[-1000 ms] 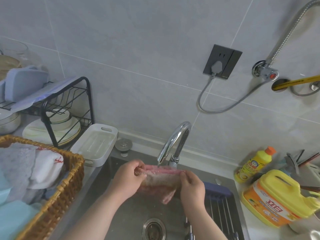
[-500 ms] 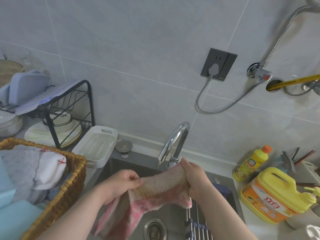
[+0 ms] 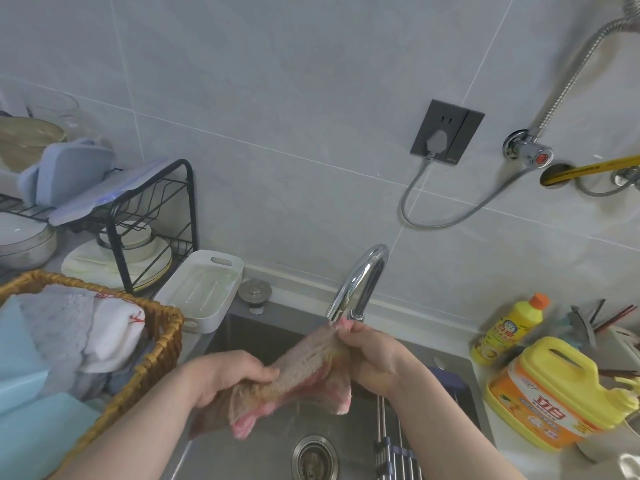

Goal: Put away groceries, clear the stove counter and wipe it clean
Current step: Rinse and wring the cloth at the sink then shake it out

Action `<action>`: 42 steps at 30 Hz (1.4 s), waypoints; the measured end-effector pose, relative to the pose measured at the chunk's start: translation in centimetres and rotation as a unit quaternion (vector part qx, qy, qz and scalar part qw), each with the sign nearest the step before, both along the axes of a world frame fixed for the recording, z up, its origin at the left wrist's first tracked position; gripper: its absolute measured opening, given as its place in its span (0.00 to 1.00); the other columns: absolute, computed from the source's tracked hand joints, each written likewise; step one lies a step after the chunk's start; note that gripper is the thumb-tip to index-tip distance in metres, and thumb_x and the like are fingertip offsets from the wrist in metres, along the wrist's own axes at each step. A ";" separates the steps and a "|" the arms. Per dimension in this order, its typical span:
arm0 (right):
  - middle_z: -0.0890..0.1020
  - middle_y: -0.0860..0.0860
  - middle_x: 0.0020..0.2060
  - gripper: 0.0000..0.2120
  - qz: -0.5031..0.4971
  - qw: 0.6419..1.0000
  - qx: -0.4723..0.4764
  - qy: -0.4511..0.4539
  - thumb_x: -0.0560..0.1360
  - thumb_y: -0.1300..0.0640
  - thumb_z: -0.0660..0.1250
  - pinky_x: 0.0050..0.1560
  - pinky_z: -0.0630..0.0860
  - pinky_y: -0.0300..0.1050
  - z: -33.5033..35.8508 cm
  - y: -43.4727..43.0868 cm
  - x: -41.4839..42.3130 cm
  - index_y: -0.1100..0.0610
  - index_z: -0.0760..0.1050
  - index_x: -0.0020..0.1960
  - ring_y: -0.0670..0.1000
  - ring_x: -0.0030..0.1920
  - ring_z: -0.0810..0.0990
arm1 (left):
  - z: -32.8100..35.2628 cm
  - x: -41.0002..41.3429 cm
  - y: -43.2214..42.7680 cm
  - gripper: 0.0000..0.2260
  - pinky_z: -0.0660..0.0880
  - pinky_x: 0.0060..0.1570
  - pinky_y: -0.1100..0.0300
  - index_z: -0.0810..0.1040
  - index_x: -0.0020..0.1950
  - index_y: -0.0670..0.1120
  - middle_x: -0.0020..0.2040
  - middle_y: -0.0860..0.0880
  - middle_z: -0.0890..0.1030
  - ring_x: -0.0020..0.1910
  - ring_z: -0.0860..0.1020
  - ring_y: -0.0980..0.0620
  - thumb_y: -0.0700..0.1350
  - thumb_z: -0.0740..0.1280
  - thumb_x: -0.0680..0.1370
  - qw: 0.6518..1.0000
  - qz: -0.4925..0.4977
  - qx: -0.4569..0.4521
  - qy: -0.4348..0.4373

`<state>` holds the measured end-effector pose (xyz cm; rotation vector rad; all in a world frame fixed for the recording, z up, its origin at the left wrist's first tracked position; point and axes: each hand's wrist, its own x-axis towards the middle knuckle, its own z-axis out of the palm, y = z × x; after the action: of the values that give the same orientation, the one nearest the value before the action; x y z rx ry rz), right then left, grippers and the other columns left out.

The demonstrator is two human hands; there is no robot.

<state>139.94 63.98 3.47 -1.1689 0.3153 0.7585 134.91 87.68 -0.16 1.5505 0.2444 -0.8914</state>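
A damp pink-and-tan terry cloth (image 3: 304, 372) is gripped at both ends, left hand (image 3: 228, 375) and right hand (image 3: 374, 358) clenched, under the curved chrome faucet (image 3: 360, 282).

Pale grey wall tiles (image 3: 277, 98) carry a dark socket (image 3: 446, 133) above a steel sink (image 3: 249, 337), with a black dish rack (image 3: 191, 202) at left.

Nubby, rough cloth (image 3: 304, 367), pink and tan. Faucet (image 3: 360, 282) is glossy chrome; sink (image 3: 242, 445) is brushed, matt steel. Basket (image 3: 152, 362) is woven wicker. Jug (image 3: 561, 393) is shiny yellow plastic. Wall tiles (image 3: 277, 98) are smooth and grey.
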 end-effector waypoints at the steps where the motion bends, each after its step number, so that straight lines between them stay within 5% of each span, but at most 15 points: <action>1: 0.80 0.62 0.48 0.04 0.001 1.000 0.001 -0.015 0.80 0.65 0.59 0.52 0.79 0.59 -0.1 0.3 0.2 0.60 0.70 0.54 0.60 0.48 0.80 | 0.0 -0.1 -0.1 0.17 0.76 0.54 0.50 0.78 0.55 0.31 0.49 0.34 0.81 0.45 0.80 0.41 0.44 0.70 0.73 1.000 -0.020 -0.017 0.012; 4: 0.81 0.61 0.47 0.02 0.016 0.998 -0.047 -0.043 0.79 0.64 0.63 0.58 0.77 0.60 0.2 1.5 0.6 0.61 0.73 0.51 0.60 0.50 0.79 | -0.4 -0.2 -1.2 0.29 0.74 0.60 0.46 0.77 0.58 0.32 0.56 0.32 0.79 0.54 0.79 0.36 0.45 0.79 0.63 0.998 0.013 -0.068 -0.008; 6: 0.83 0.59 0.40 0.02 0.004 0.996 -0.080 -0.048 0.78 0.64 0.65 0.47 0.81 0.54 -0.1 2.4 0.7 0.62 0.76 0.48 0.59 0.46 0.82 | -0.7 -0.3 -2.3 0.34 0.75 0.58 0.47 0.79 0.57 0.37 0.54 0.35 0.81 0.53 0.80 0.39 0.50 0.83 0.56 0.995 0.049 -0.088 -0.027; 9: 0.83 0.60 0.41 0.05 -0.021 0.997 -0.064 -0.038 0.78 0.63 0.65 0.38 0.80 0.49 -0.9 2.8 0.7 0.64 0.77 0.52 0.59 0.44 0.82 | -0.6 -0.4 -3.8 0.22 0.76 0.53 0.50 0.81 0.53 0.38 0.51 0.36 0.82 0.49 0.81 0.41 0.44 0.78 0.62 0.986 0.077 -0.141 -0.041; 12: 0.82 0.63 0.54 0.19 -0.002 1.000 -0.016 -0.006 0.79 0.52 0.64 0.50 0.79 0.53 -2.7 1.9 0.2 0.65 0.75 0.61 0.60 0.53 0.82 | -1.4 -0.2 -4.5 0.19 0.77 0.50 0.49 0.79 0.55 0.36 0.51 0.32 0.80 0.49 0.80 0.37 0.32 0.68 0.64 0.959 0.156 -0.231 -0.048; 16: 0.82 0.60 0.51 0.27 0.103 0.994 -0.016 -0.033 0.70 0.44 0.70 0.61 0.74 0.53 -4.9 0.0 -1.8 0.65 0.77 0.59 0.58 0.53 0.80 | -1.5 -0.1 -5.1 0.22 0.75 0.48 0.50 0.79 0.56 0.36 0.48 0.34 0.79 0.46 0.79 0.39 0.32 0.65 0.61 0.946 0.177 -0.267 -0.053; 21: 0.83 0.62 0.48 0.23 0.119 0.977 -0.052 -0.171 0.64 0.53 0.76 0.55 0.75 0.52 -5.2 -1.5 -2.6 0.67 0.79 0.54 0.59 0.49 0.81 | -1.1 0.8 -5.6 0.17 0.76 0.51 0.49 0.77 0.56 0.34 0.51 0.32 0.80 0.46 0.81 0.38 0.35 0.70 0.67 0.959 0.219 -0.166 -0.069; 25: 0.84 0.60 0.42 0.12 0.010 0.976 -0.114 -0.184 0.69 0.64 0.72 0.48 0.78 0.50 -5.7 -2.2 -2.5 0.65 0.78 0.51 0.57 0.43 0.82 | -1.1 1.1 -6.7 0.12 0.74 0.60 0.47 0.81 0.56 0.44 0.50 0.45 0.85 0.53 0.81 0.45 0.44 0.72 0.73 0.955 0.257 -0.084 -0.125; 29: 0.85 0.59 0.40 0.04 -0.024 0.969 -0.152 -0.195 0.73 0.60 0.72 0.45 0.79 0.47 -5.3 -1.6 -2.8 0.61 0.81 0.46 0.55 0.41 0.83 | -0.8 1.4 -7.3 0.07 0.72 0.49 0.64 0.81 0.52 0.44 0.46 0.54 0.85 0.46 0.81 0.62 0.37 0.68 0.75 0.937 0.298 -0.093 -0.160; 34: 0.84 0.62 0.41 0.11 -0.040 0.983 -0.108 -0.140 0.70 0.69 0.73 0.40 0.80 0.48 -4.6 -1.1 -2.3 0.67 0.77 0.51 0.59 0.41 0.83 | -1.2 1.5 -7.6 0.04 0.72 0.48 0.53 0.76 0.50 0.38 0.46 0.43 0.81 0.45 0.79 0.48 0.37 0.62 0.79 0.919 0.352 -0.124 -0.127; 37: 0.85 0.60 0.43 0.05 -0.078 0.971 -0.168 -0.148 0.76 0.60 0.69 0.41 0.80 0.47 -4.0 -0.7 -1.7 0.62 0.80 0.50 0.58 0.43 0.85 | -1.7 1.5 -7.9 0.06 0.72 0.49 0.52 0.77 0.47 0.40 0.44 0.41 0.81 0.45 0.78 0.47 0.37 0.61 0.80 0.915 0.358 -0.084 -0.165; 42: 0.83 0.53 0.31 0.19 -0.066 0.944 -0.283 -0.159 0.78 0.46 0.65 0.29 0.75 0.38 -2.2 -0.1 -1.6 0.62 0.80 0.43 0.49 0.30 0.83 | -0.6 1.6 -8.9 0.08 0.68 0.38 0.59 0.74 0.43 0.43 0.37 0.53 0.75 0.37 0.73 0.55 0.44 0.60 0.81 0.891 0.307 0.119 -0.313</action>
<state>138.32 63.92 1.29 -1.7690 0.3461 0.3526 136.54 78.79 -0.79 1.7504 0.3539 0.1577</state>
